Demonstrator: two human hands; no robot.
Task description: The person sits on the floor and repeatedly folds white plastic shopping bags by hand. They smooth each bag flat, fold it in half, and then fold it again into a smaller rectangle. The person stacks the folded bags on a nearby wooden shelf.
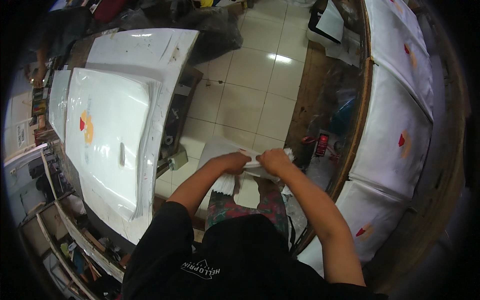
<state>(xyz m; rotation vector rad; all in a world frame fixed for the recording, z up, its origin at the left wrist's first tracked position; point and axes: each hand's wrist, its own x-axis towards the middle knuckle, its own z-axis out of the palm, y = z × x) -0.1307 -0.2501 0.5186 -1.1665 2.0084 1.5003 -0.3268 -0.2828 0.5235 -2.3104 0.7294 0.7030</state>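
White plastic bundle [216, 148]: hanging above the tiled floor [242, 100], its loose edges [223, 186] fanning out on the lower left.
Left hand [234, 162]: gripping the bundle, fingers curling tightly around it.
Right hand [275, 162]: holding it just beside, fingers bunching the plastic.
Bunched middle [254, 164]: offering the surest grasp; the layers are probably handling light, soft and slippery (likely sliding loose under a one-edge pinch).

We note: white bundle [216, 149] matt, plastic-looking; stacked bags [106, 132] smooth, glossy plastic; floor tiles [248, 68] shiny, smooth; shirt [240, 245] matt cloth; table edging [368, 90] wood-like.
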